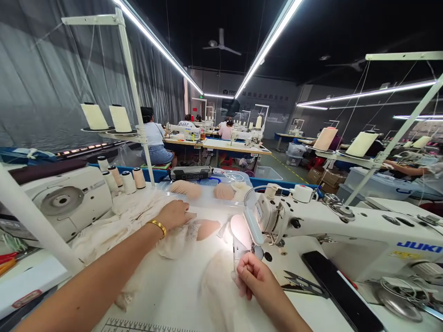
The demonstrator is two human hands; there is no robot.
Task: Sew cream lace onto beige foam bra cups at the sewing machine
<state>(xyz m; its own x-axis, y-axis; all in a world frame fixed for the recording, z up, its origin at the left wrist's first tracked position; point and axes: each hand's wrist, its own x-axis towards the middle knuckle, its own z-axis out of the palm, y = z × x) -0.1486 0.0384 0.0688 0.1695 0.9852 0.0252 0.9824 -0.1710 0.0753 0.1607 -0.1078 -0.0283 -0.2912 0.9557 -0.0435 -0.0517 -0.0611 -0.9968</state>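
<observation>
Nearest the lens, the left forearm enters from the lower left, a gold bangle (157, 226) at the wrist. Behind it, four thread cones (128, 180) stand by a heap of cream lace (114, 226). The left hand (175, 214) lies flat on that lace, fingers together and extended, tips just beside a beige cup pad (206, 228). Pale fabric (218, 295) is spread on the table at centre. The right hand (256, 276) has fingers curled and pinched on its edge, directly under the lit lamp (252, 221) of the white sewing machine (346, 230). Thread snips (301, 281) lie right of that hand.
</observation>
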